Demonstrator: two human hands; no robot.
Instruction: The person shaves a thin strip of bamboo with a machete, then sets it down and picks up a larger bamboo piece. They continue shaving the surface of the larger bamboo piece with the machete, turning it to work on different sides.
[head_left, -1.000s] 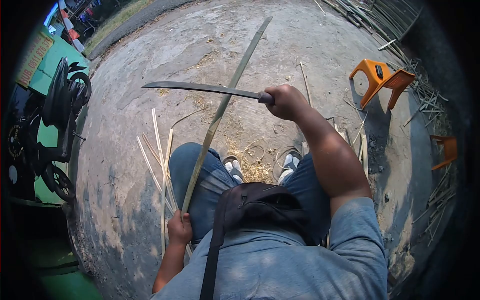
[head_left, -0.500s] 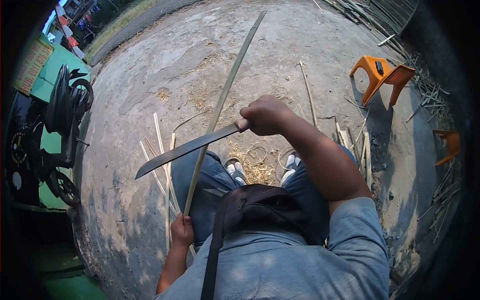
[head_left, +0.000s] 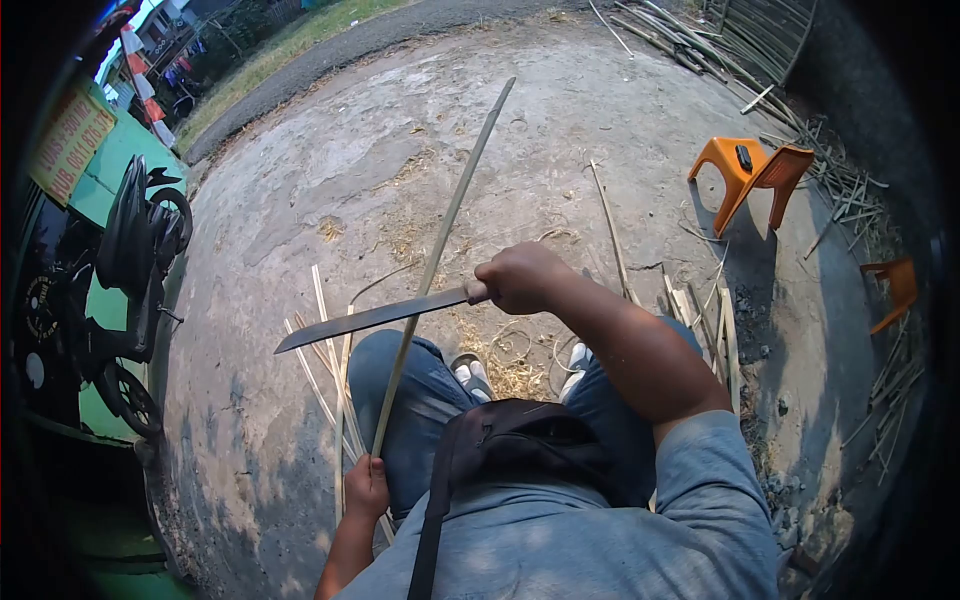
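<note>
My right hand (head_left: 522, 279) is closed on the wooden handle of a long machete (head_left: 372, 317). The blade points left and lies across a long, thin bamboo strip (head_left: 455, 205), over my left knee. My left hand (head_left: 366, 486) grips the strip's lower end beside my left thigh. From there the strip slants up and away to the right, its far end above the ground. Several pale split strips (head_left: 322, 300) lie under and beside my left leg.
An orange plastic chair (head_left: 735, 180) with a small black object on it stands at the right. More split pieces (head_left: 727, 340) lie by my right leg. Bamboo piles (head_left: 690, 45) line the back right. A motorbike (head_left: 135, 270) is at the left. Shavings (head_left: 515, 365) lie between my feet.
The machete and my right hand sit slightly lower in view, and the blade is closer to level. The strip's far end also appears lower. The whole view has shifted a little.
</note>
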